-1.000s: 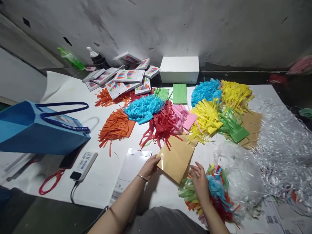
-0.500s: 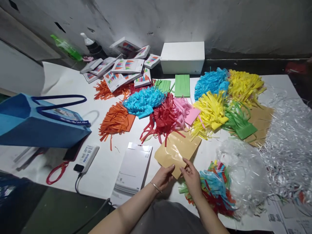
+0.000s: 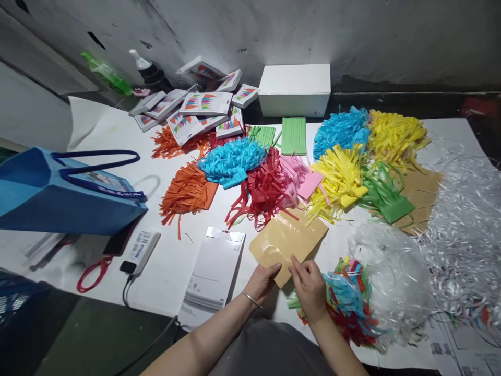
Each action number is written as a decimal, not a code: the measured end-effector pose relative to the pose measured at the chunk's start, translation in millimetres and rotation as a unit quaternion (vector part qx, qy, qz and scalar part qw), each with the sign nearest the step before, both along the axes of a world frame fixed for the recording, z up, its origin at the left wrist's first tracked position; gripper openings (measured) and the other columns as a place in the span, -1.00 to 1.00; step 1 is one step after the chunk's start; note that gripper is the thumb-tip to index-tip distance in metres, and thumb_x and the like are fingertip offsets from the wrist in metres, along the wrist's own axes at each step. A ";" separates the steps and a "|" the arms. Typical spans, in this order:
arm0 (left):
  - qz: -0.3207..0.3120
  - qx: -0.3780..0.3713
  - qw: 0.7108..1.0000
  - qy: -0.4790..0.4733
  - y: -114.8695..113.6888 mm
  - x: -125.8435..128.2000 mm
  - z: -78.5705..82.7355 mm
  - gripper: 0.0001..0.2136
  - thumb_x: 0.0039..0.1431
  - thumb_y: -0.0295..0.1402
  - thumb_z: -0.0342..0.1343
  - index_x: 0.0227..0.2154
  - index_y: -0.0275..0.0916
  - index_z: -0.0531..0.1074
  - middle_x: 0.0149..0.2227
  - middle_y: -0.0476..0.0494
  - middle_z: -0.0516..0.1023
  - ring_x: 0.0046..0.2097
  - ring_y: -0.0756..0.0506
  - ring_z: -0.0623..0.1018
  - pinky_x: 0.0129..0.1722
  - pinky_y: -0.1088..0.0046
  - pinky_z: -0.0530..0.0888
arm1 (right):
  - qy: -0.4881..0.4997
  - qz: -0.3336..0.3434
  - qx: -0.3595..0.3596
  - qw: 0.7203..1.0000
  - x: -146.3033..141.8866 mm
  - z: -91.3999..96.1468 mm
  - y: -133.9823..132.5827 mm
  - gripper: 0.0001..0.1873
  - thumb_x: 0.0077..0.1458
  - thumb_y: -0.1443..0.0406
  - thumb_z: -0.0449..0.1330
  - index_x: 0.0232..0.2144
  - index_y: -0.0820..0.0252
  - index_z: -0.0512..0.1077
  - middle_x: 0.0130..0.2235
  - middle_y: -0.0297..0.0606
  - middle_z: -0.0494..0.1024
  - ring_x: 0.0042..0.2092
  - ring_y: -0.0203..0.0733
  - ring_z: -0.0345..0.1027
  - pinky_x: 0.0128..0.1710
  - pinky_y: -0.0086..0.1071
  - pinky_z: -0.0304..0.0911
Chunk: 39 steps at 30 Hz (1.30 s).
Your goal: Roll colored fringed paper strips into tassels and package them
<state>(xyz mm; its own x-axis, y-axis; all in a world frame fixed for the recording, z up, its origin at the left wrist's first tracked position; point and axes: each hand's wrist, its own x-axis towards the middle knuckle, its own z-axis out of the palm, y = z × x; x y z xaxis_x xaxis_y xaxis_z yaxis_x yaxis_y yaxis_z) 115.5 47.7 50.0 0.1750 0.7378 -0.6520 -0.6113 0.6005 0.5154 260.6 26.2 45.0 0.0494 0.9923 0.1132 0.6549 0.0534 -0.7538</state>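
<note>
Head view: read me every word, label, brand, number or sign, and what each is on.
No text is legible.
Blue bag: pale lettering, too blurred.
White device: blue print, too blurred.
Front white packets: fine print, too small.
Lower-right sheets: code squares and print, too small.
Rear white box: tiny mark, too small.
Front brown paper: no print visible.

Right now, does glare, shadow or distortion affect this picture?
In the head view, glare whitens patches of the flat brown paper packet, though left hand and right hand look fairly sharp; glints speckle the crumpled clear plastic; the blue open-topped bag looks stretched at the left edge, and its dark blue handle casts a faint curved shadow on the white tabletop.
</note>
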 end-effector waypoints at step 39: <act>-0.187 0.065 0.833 0.517 10.3 -115.3 15.7 -0.76 0.05 -0.15 0.13 -0.47 -0.24 0.47 -0.46 -0.18 0.59 -0.41 -0.15 0.54 -0.38 0.40 0.40 | 0.171 0.011 -0.055 0.984 12.6 33.9 -4.2 -0.83 0.14 0.16 0.14 -0.38 0.12 0.42 -0.33 -0.26 0.47 -0.25 -0.13 0.30 -0.20 -0.29 0.22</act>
<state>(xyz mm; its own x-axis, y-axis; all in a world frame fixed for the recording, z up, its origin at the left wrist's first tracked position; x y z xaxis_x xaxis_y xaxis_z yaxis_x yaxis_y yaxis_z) 0.2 57.9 65.8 -0.1970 0.8341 -0.5153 0.4161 0.5470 0.7264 273.1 22.0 78.9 0.0445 0.9989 -0.0149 0.3610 -0.0300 -0.9321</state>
